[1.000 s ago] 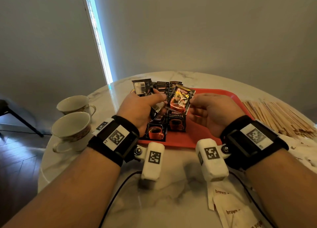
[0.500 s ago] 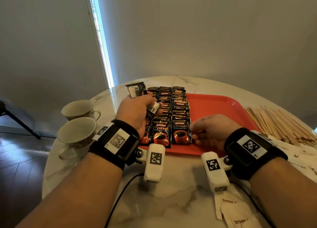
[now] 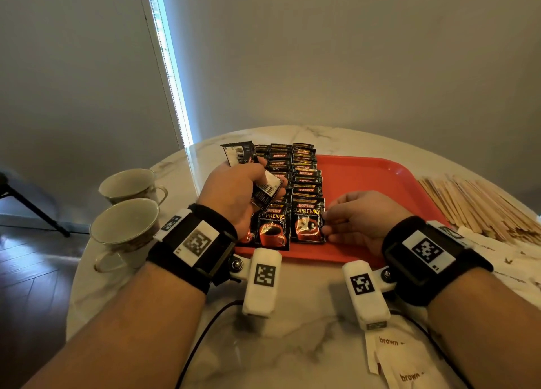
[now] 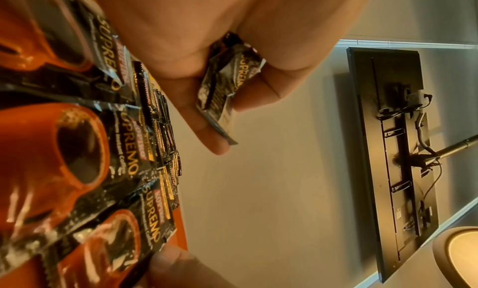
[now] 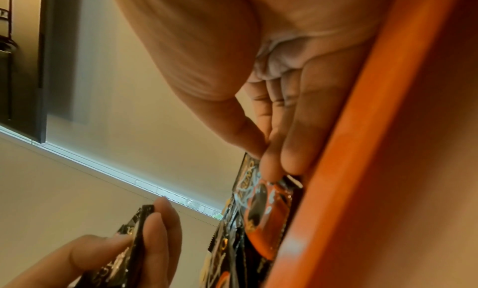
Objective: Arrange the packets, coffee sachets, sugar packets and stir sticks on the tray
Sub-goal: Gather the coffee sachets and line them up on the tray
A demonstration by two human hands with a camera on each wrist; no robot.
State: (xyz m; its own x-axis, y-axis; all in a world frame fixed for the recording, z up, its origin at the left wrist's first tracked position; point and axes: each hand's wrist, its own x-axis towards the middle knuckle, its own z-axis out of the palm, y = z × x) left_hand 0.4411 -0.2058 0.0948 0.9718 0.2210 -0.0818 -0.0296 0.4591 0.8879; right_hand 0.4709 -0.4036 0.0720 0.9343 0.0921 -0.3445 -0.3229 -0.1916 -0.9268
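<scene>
A red tray lies on the marble table. Black coffee sachets lie on its left part in overlapping columns. My left hand hovers over the left column and grips a small bunch of sachets, seen from below in the left wrist view. My right hand rests low on the tray, its thumb and fingertips pinching the right edge of the front sachet of the right column; the right wrist view shows that sachet lying flat. Wooden stir sticks are piled right of the tray. White brown-sugar packets lie near the front edge.
Two empty teacups stand at the table's left edge, close to my left forearm. A black cable runs over the table in front of me. The right half of the tray shows bare red surface.
One second ago both hands held a sachet raised over the tray. My right hand has brought it down onto the front of the right column and stays at its edge.
</scene>
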